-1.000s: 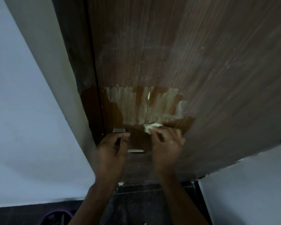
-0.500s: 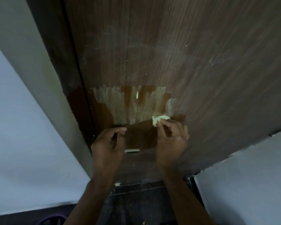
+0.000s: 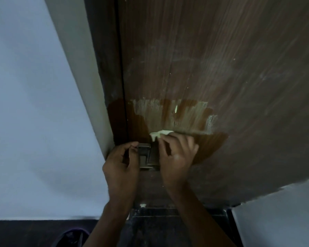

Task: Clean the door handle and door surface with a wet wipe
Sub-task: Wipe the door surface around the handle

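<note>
Wipe [image 3: 161, 134] shifted left, right hand [image 3: 177, 152] now beside handle [image 3: 147, 155]

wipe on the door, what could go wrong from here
1. The wipe is bunched small under the right hand, so it may smear the pale residue on the door rather than lift it.
2. The left hand rests at the handle; the wipe's next passes could bump it.
</note>
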The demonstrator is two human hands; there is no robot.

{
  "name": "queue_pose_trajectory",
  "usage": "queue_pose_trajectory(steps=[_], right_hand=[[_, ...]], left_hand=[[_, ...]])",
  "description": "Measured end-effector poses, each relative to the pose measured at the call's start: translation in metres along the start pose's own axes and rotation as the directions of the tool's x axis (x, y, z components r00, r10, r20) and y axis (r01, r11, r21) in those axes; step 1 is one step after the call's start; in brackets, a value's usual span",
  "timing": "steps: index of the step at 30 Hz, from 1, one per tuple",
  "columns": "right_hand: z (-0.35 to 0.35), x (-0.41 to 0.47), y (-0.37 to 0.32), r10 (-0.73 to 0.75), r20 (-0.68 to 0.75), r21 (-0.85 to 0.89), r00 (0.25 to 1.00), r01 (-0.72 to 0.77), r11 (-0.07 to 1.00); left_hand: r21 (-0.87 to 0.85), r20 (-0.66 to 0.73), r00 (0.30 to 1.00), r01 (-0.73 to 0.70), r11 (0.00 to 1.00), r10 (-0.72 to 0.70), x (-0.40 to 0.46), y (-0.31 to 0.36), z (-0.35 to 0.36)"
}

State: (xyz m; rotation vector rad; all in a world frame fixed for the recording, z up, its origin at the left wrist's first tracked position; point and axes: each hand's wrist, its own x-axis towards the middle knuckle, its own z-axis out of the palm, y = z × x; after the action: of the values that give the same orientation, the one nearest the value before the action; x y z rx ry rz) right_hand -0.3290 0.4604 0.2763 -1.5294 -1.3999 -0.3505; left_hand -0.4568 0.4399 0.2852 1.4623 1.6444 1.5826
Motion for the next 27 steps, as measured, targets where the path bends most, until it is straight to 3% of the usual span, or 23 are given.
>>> queue_pose_trajectory(steps=[2,6,8,11,14,16,18,21,23,25,27], right_hand=[[0.002,0.0,-0.005,0.037,-0.014,0.0,0.999,-0.037,0.999],[0.012,0.003,-0.031,-0.219,0.145,0.071,0.965,0.21,0.975],[0.008,0.005,-0.029,-0.231,0.178,0.072,0.957,0.221,0.973],[-0.013,0.003,0.0,0.013,0.053,0.023,0.999,-0.014,1.0],[-0.036,0.012,0.036,0.312,-0.158,0.084,0.937,-0.302,0.95],[-0.038,0.019,0.042,0.344,-0.222,0.116,0.912,-0.326,0.938],[-0.031,0.019,0.031,0.216,-0.186,0.087,0.958,-0.203,0.975],[-0.017,0.01,0.012,-0.094,0.042,0.027,0.995,0.093,0.995],[-0.021,0.013,0.018,-0.13,0.052,0.0,0.99,0.13,0.991],[-0.034,0.022,0.034,0.026,-0.093,0.007,0.995,-0.025,1.0],[-0.047,0.031,0.05,0.221,-0.256,0.085,0.941,-0.206,0.975]], left_hand=[[-0.003,0.005,1.0,-0.007,1.0,0.007,0.001,0.001,0.0],[0.01,0.005,1.0,-0.028,1.0,0.028,0.002,0.005,0.005],[-0.028,0.026,1.0,-0.006,1.0,0.007,0.001,0.008,0.008],[-0.056,0.049,0.999,-0.002,0.998,0.005,-0.001,0.011,0.01],[-0.039,0.106,0.993,-0.048,0.998,0.052,-0.003,0.017,0.016],[-0.039,0.146,0.987,-0.058,0.998,0.063,-0.003,0.022,0.022],[-0.027,0.17,0.983,-0.07,0.997,0.074,-0.002,0.027,0.027],[0.0,0.182,0.979,-0.09,0.996,0.088,0.001,0.029,0.031],[0.02,0.184,0.978,-0.107,0.994,0.102,0.002,0.028,0.031],[0.053,0.163,0.979,-0.132,0.99,0.122,0.004,0.025,0.029],[0.068,0.134,0.982,-0.141,0.988,0.131,0.005,0.02,0.026]])
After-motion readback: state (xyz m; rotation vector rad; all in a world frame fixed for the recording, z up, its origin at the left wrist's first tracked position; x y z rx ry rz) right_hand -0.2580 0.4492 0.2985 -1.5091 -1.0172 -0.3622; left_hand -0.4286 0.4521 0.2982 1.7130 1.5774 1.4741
